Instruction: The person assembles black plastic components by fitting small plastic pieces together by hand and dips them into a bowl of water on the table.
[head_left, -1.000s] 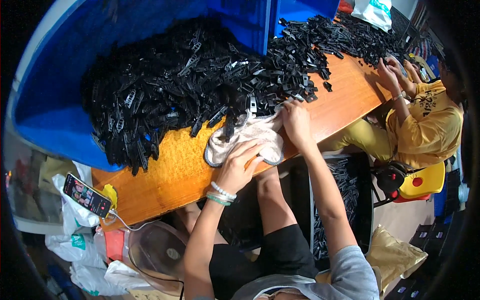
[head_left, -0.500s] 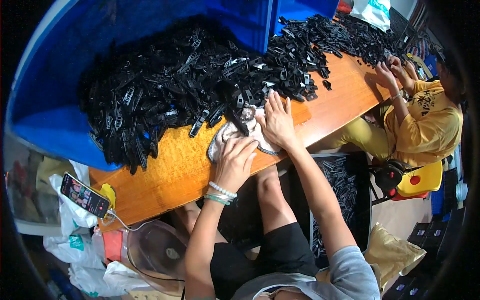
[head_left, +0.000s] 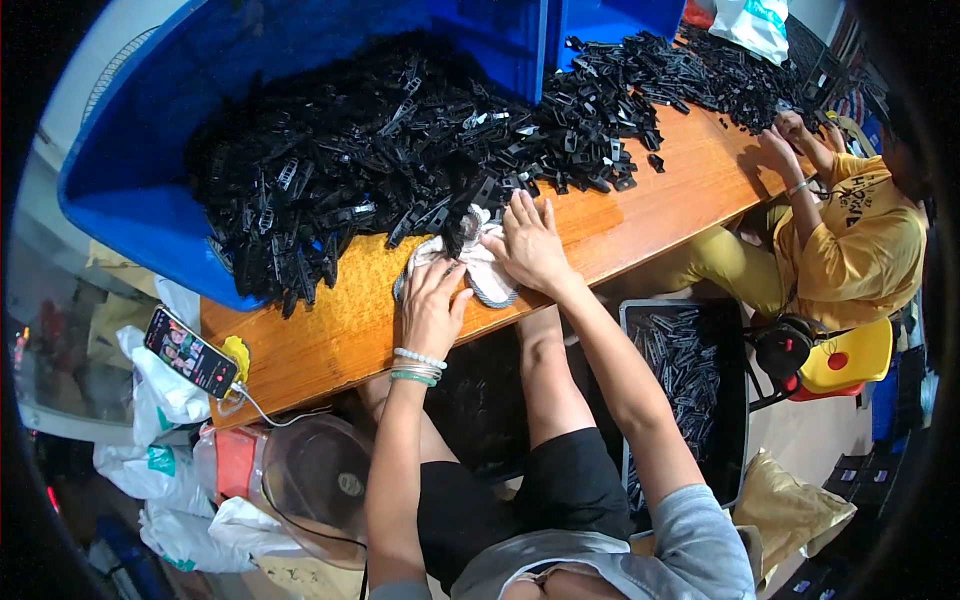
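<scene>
My left hand lies on the near left part of a pale cloth with dark edging, its fingers stretched forward. On the cloth's right side rests my right hand, palm down, fingers extended toward the heap. Between the fingertips the cloth is bunched up, and a small shiny silvery piece shows there beside a black part; its kind I cannot make out. Just beyond both hands spreads a large heap of small black plastic clip-like parts, some with metal glints.
A blue bin lies behind the heap on the wooden table. At the left edge leans a phone with a cable. A black crate of parts stands below. Another person works at right.
Both hands have slid left along the table with the cloth, which is now more bunched. The whole view has shifted slightly, showing more of the blue bin's left side.
</scene>
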